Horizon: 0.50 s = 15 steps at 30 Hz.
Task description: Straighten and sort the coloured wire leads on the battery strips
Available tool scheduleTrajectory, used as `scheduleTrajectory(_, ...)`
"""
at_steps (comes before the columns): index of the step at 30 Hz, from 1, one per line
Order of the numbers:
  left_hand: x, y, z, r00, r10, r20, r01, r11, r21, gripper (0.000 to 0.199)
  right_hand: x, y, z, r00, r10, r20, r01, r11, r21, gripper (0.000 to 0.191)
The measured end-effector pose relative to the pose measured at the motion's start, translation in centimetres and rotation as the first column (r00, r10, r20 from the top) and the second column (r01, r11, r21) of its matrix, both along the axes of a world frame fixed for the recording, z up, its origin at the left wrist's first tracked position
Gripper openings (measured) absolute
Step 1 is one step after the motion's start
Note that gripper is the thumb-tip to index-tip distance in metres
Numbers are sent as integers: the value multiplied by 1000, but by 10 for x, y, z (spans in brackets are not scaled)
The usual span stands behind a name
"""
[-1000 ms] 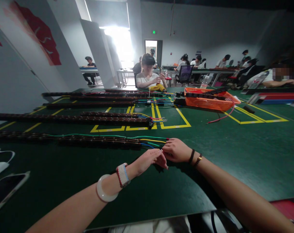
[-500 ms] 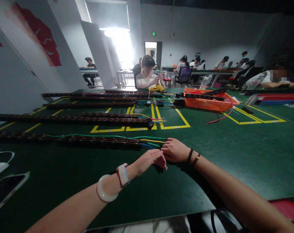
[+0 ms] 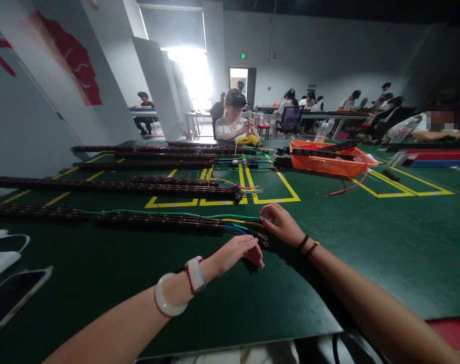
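A dark wrapped cable bundle [image 3: 157, 220] lies across the near part of the green table, with coloured wires fanning from its right end. My right hand [image 3: 281, 224] is at those wire ends, thumb and forefinger pinched on the tip of the long green wire [image 3: 230, 217]. Below it, copper-coloured ring terminals [image 3: 266, 243] end some of the other wires, including a blue wire [image 3: 235, 229]. My left hand [image 3: 239, 252] hovers or rests just nearer to me, fingers loosely bent with nothing visible in them. Its palm side is hidden.
More dark cable bundles [image 3: 177, 188] lie farther back on the table [image 3: 366, 253], over yellow tape outlines [image 3: 277, 198]. An orange basket [image 3: 328, 166] holds black parts. A phone [image 3: 17, 298] lies at left. Across the table sits a co-worker [image 3: 230, 124] beside a yellow tool [image 3: 250, 140].
My right hand has drawn slightly away from my left, its fingers now in a clearer pinch. The ring terminals have come into sight between the hands. My left hand has hardly moved.
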<state>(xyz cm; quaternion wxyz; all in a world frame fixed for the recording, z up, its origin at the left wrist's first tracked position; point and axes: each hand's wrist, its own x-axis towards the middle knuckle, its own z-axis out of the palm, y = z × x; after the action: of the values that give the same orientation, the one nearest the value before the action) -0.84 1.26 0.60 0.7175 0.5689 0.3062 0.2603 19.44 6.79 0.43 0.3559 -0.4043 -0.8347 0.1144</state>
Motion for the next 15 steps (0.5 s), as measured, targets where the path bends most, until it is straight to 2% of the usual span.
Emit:
scheduleTrajectory(3, -1, 0, -2, 1000, -5, 9, 5, 1000, 18, 36, 2, 2, -3, 996, -26, -82, 29, 999, 30, 16)
scheduleTrajectory(6, 0, 1, -5, 1000, -10, 20, 9, 1000, 25, 37, 4, 1, 1, 988, 10, -152, 9, 992, 124, 12)
scheduleTrajectory(8, 1, 2, -7, 1000, -12, 24, 12, 1000, 14, 37, 4, -2, 8, 983, 65, -170, -33, 982, 186, 10)
scheduleTrajectory(11, 3, 4, -11, 999, 21, 47, -20, 999, -29, 37, -2, -17, 31, 954, 187, -235, -126, 959, 253, 16)
scheduleTrajectory(13, 4, 5, -12, 996, 27, 82, -24, 999, -38, 37, -11, -42, 50, 868, 277, -411, -167, 944, 283, 20)
scheduleTrajectory(15, 4, 5, -13, 996, 11, 91, -8, 1000, -29, 38, -20, -80, 69, 734, 370, -570, -204, 920, 335, 23)
